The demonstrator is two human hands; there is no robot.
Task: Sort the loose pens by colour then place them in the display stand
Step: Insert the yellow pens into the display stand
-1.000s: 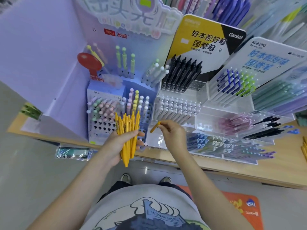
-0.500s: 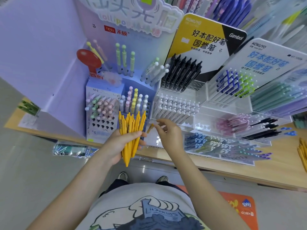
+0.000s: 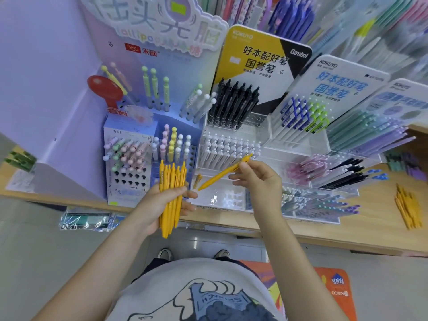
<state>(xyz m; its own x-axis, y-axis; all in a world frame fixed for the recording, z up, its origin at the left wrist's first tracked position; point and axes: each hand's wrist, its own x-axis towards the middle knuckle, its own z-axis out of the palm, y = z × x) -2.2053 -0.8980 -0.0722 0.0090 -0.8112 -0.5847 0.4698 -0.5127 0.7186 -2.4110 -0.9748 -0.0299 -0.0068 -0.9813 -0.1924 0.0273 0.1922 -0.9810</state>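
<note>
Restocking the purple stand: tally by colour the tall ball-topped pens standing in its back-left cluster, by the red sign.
Green pens: 3
Yellow pen: 1
Pink pen: 1
Total: 5

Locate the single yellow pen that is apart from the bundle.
In the head view the single yellow pen is pinched in the right hand, centre frame, slanting toward the bundle gripped by the left hand.

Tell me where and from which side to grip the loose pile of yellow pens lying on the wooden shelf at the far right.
Grip the pile of yellow pens across the middle of the barrels, coming down from above with the fingers crosswise to their length. The pens lie flat on the wooden shelf, roughly parallel, ends pointing toward and away from the person, so a mid-barrel pinch probably gathers them evenly. Nothing covers them.
</note>
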